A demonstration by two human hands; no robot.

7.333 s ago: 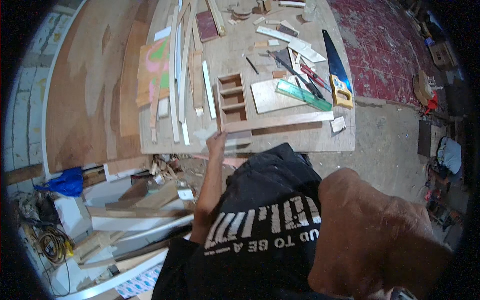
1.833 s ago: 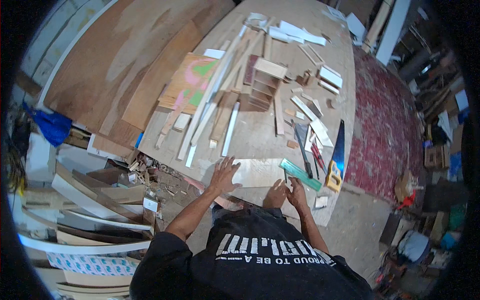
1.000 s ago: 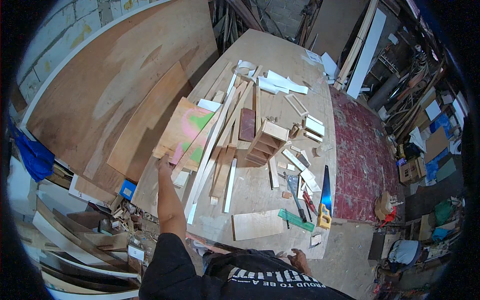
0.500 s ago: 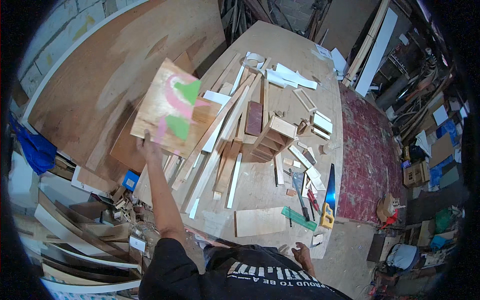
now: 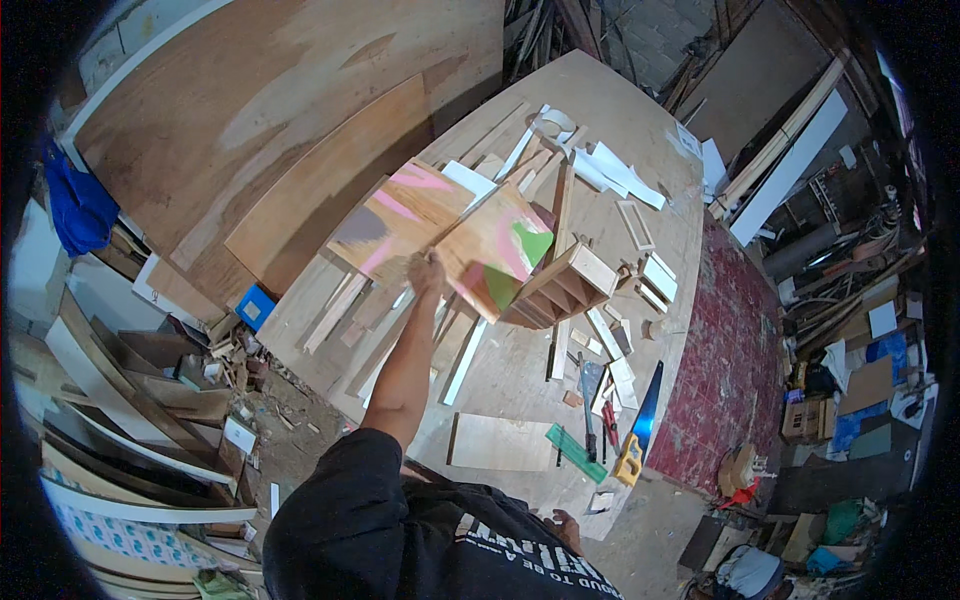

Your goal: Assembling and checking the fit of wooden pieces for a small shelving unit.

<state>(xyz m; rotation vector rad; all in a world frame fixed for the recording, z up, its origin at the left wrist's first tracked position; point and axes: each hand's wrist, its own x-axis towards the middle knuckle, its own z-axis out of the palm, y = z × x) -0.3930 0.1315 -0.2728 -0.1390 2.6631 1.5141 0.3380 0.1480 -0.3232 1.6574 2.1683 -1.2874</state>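
Observation:
My left hand (image 5: pixel 428 265) grips a square plywood board with pink and green paint (image 5: pixel 495 250) by its lower left edge. Beside it, another board with pink and grey paint (image 5: pixel 370 225) lies over long wood strips. The small wooden shelf box (image 5: pixel 560 290) stands just right of the held board. My right hand (image 5: pixel 560 525) is low at the worktable's front edge, small in view, with its fingers apart and nothing visible in them. Near it lie a pale board (image 5: pixel 500 440), a translucent green strip (image 5: pixel 575 455) and a handsaw with a yellow handle (image 5: pixel 628 460).
The large worktable (image 5: pixel 630 110) also carries white sheets (image 5: pixel 620 180), small frames and several offcuts. Large plywood sheets (image 5: pixel 250 110) lean at the left, above piles of scrap (image 5: pixel 140 390). A red floor patch (image 5: pixel 720 330) runs along the right, with stacked boards and boxes (image 5: pixel 805 420) beyond.
My left hand has lifted the painted board and moved it rightward, uncovering the other painted board. My right hand stays low at the front edge. The view has turned.

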